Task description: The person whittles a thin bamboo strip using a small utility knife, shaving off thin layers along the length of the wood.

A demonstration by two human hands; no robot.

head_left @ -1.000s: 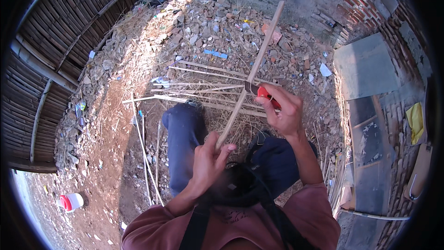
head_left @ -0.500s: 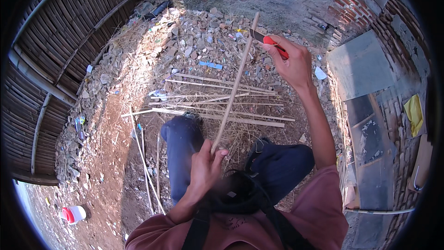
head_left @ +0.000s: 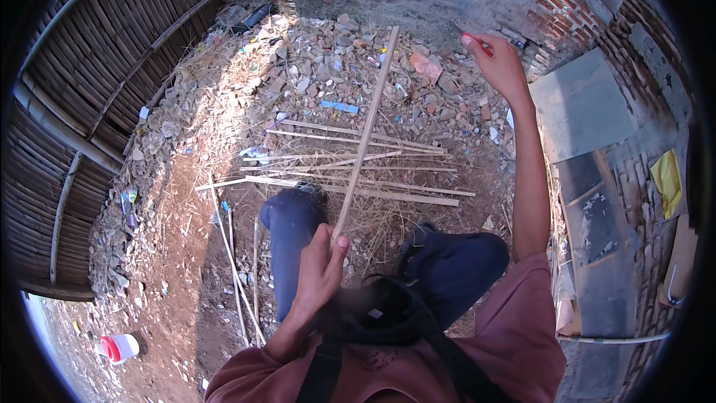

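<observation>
Bamboo strip gripped at near end by left hand, fingers clenched, tip angled far for support. Right hand raised far right, clenching red-handled knife, kept off strip.

Dusty-pink short-sleeved shirt, dark blue trousers, black shoulder straps

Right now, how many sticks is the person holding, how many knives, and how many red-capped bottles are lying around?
Bamboo stick in the left hand: 1
Red-handled knife in the right hand: 1
Red-capped bottle on the ground: 1
Total: 3
</observation>
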